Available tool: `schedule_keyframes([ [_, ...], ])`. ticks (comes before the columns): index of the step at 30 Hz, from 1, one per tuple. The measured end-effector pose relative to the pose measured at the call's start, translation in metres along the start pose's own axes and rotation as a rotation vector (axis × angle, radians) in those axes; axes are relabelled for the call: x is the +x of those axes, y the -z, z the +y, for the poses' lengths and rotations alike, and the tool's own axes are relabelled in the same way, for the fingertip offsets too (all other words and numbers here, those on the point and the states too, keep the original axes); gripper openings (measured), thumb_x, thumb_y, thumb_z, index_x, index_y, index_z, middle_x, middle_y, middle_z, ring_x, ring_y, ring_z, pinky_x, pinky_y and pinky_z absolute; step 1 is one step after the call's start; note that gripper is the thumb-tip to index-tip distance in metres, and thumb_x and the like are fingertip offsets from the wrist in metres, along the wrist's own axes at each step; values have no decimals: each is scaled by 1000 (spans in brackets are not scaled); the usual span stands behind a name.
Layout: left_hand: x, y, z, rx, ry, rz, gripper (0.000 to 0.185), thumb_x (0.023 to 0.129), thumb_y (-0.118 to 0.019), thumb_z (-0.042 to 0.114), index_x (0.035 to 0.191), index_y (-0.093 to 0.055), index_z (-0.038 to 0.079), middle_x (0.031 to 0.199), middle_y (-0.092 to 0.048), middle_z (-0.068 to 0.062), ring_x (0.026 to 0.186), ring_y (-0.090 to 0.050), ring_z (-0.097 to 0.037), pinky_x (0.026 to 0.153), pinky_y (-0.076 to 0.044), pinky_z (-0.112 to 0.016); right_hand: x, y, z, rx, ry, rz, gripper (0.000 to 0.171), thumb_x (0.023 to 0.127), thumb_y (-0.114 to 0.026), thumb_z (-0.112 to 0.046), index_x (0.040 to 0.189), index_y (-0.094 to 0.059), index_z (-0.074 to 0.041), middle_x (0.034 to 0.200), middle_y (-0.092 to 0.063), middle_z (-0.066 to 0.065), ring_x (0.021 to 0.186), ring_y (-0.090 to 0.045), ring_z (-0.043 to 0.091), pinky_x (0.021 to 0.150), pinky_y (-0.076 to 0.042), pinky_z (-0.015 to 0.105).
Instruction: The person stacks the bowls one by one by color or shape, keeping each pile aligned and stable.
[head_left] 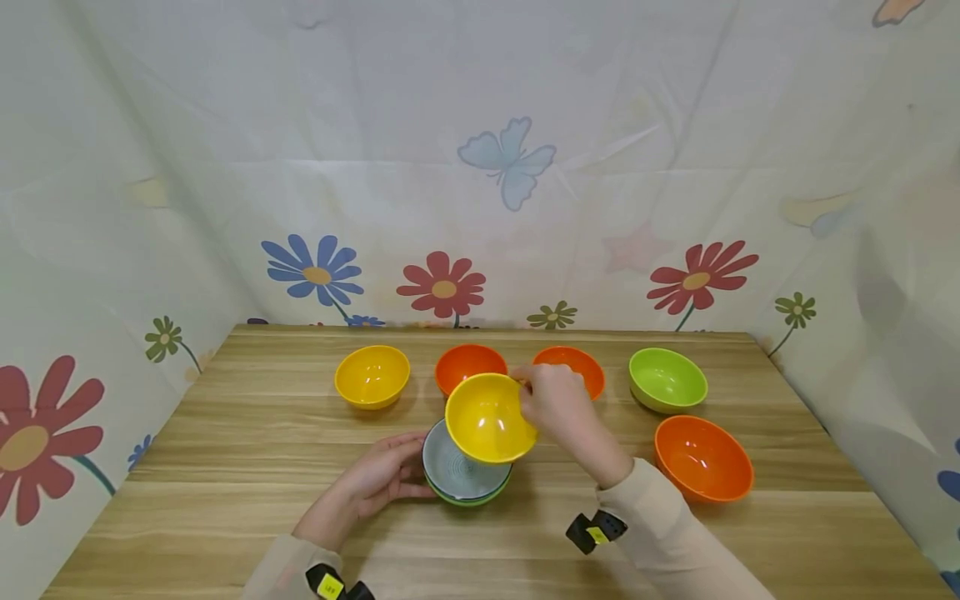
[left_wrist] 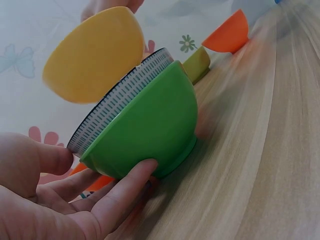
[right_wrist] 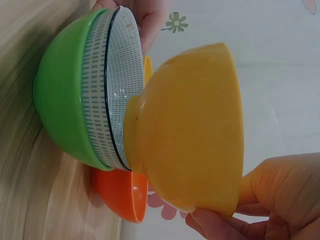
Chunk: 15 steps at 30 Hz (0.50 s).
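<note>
Now the right hand (head_left: 558,404) pinches the yellow bowl's (head_left: 487,417) rim, tilted over the patterned bowl (head_left: 459,471), perhaps touching it. Left hand (head_left: 375,483) cups the green bowl (left_wrist: 150,125) beneath, on the worktop (head_left: 225,467).

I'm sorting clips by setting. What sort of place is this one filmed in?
Probably a staged tabletop recording booth, not a real kitchen: flower-and-butterfly printed sheeting walls in a bare wooden table, and only coloured bowls like the yellow bowl sit out.
</note>
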<state>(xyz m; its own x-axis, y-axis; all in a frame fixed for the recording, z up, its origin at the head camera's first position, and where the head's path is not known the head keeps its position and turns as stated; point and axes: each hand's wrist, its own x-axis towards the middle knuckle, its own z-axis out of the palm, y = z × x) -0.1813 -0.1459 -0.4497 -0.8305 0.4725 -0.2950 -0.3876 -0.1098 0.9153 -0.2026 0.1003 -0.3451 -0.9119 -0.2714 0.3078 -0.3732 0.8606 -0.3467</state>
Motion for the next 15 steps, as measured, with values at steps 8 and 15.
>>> schedule_keyframes([
  [8, 1, 1, 0, -4, -1, -1, 47, 99, -38, 19, 140, -32, -2, 120, -59, -13, 97, -60, -22, 85, -51, -49, -1, -6, -5, 17, 8, -14, 23, 77, -56, 3, 91, -73, -6, 56, -52, 0, 43, -35, 12, 41, -22, 20],
  [15, 1, 2, 0, 4, 7, 4, 47, 99, -39, 20, 139, -33, -2, 119, -59, -12, 97, -61, -21, 85, -51, -48, -1, -12, -8, 38, 13, -29, 22, 77, -58, 4, 91, -73, -5, 63, -59, 3, 44, -38, 11, 40, -25, 20],
])
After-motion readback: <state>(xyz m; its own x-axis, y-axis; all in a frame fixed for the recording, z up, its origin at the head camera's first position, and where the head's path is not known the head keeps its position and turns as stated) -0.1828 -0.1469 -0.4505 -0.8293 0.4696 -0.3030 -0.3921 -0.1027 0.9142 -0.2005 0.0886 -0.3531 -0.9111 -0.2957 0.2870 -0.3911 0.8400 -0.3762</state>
